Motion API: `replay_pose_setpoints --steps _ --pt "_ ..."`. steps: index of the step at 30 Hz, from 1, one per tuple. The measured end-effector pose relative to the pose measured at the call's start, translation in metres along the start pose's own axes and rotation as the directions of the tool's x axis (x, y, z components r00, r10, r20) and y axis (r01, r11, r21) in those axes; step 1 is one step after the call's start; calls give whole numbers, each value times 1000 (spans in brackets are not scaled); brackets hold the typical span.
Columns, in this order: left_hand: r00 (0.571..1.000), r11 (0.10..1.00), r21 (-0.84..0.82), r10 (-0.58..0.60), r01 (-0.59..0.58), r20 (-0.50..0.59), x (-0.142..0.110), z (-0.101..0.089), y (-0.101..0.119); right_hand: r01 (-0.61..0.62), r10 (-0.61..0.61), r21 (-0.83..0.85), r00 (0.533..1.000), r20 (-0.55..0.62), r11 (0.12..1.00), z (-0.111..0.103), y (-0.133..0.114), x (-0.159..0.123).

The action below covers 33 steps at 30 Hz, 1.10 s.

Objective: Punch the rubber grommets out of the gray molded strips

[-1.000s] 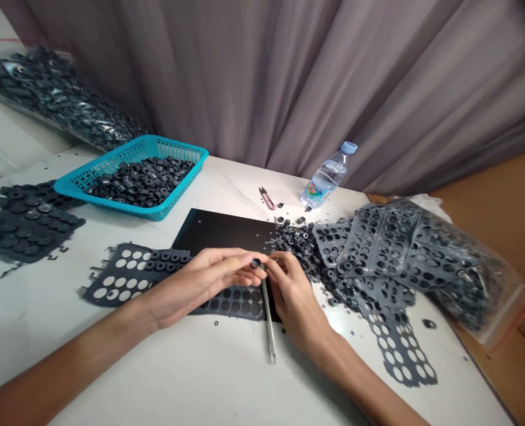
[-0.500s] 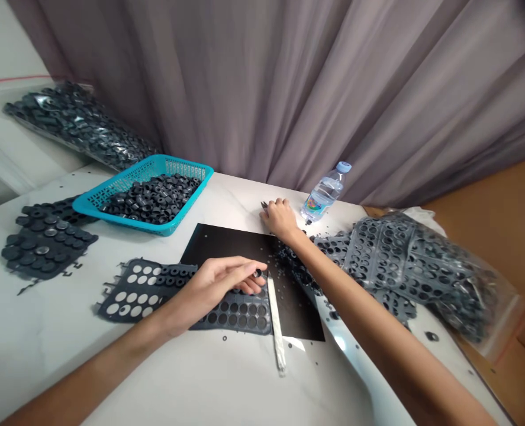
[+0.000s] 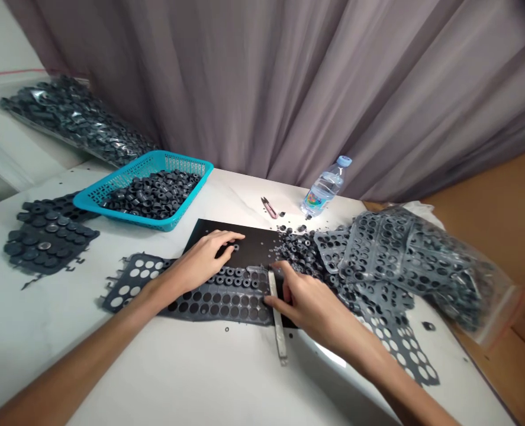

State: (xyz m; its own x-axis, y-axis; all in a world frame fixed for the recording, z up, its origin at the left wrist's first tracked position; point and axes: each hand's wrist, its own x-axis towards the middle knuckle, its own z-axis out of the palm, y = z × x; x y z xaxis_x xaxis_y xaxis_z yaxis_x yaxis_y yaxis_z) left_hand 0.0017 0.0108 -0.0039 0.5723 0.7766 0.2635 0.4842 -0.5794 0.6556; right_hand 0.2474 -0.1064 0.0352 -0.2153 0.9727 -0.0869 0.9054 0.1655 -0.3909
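Note:
My left hand point(image 3: 209, 255) is over the far part of the black mat point(image 3: 255, 244), fingers stretched out and thumb apart. A small dark ring-shaped rubber piece point(image 3: 236, 247) is just beyond its thumb. My right hand point(image 3: 309, 299) is open, its thumb and index finger spread around the upper part of a slim, white-wrapped stick tool point(image 3: 280, 334). Under both hands lies a dark rubber sheet point(image 3: 218, 299) with rows of round holes and some raised ring pieces. Pink thread snips point(image 3: 269, 207) rest on the table behind the mat.
A blue basket point(image 3: 170, 223) of dark rubber pieces stands at the back left, beside a filled plastic bag point(image 3: 76, 121). More rubber sheets point(image 3: 51, 242) lie at left. On the right are a water bottle point(image 3: 327, 186), loose pieces point(image 3: 295, 251) and a bag of punched sheets point(image 3: 444, 266).
My right hand has left the snips on the table and come back toward the stick tool. My left hand has moved up and left, and its fingers have opened from the small ring piece.

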Motion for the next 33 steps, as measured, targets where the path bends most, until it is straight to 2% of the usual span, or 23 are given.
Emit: replay_pose_setpoints --steps 3,6,8,10,13,15,18,20,24,26,29,33 --pt "1000 1000 24 -3 3 -25 -6 -8 10 7 -10 95 999 31 995 9 4 -4" --pt "998 998 35 48 -46 -52 -14 -12 27 28 -35 150 998 49 988 8 5 -3" --pt "993 991 67 120 -120 7 -19 -10 39 20 -24 152 999 23 988 3 5 -5" --pt "976 974 117 184 -197 114 -24 -3 48 21 -22 174 1000 3 984 -5 6 -9" --pt "949 949 178 218 -261 230 -30 8 54 63 -58 270 998 -29 961 -20 12 -17" --pt "946 940 212 213 -267 245 -32 12 54 114 -98 342 993 -64 933 -30 17 -20" --pt "951 931 253 204 -262 233 -32 15 52 191 -193 440 980 -42 877 -38 22 -21" --pt "950 930 253 210 -268 233 -31 15 52 229 -224 417 973 -62 880 -34 25 -20" --pt "949 933 235 219 -272 228 -30 15 51 275 -225 171 938 -265 946 -12 30 -13" --pt "950 933 236 221 -272 223 -30 16 50 263 -210 126 920 -332 956 -1 31 -9" --pt "951 930 244 224 -274 215 -30 17 50 216 -123 255 934 -334 943 7 25 -5" --pt "950 924 255 234 -284 206 -29 17 51 104 9 516 977 -213 850 11 15 -1"
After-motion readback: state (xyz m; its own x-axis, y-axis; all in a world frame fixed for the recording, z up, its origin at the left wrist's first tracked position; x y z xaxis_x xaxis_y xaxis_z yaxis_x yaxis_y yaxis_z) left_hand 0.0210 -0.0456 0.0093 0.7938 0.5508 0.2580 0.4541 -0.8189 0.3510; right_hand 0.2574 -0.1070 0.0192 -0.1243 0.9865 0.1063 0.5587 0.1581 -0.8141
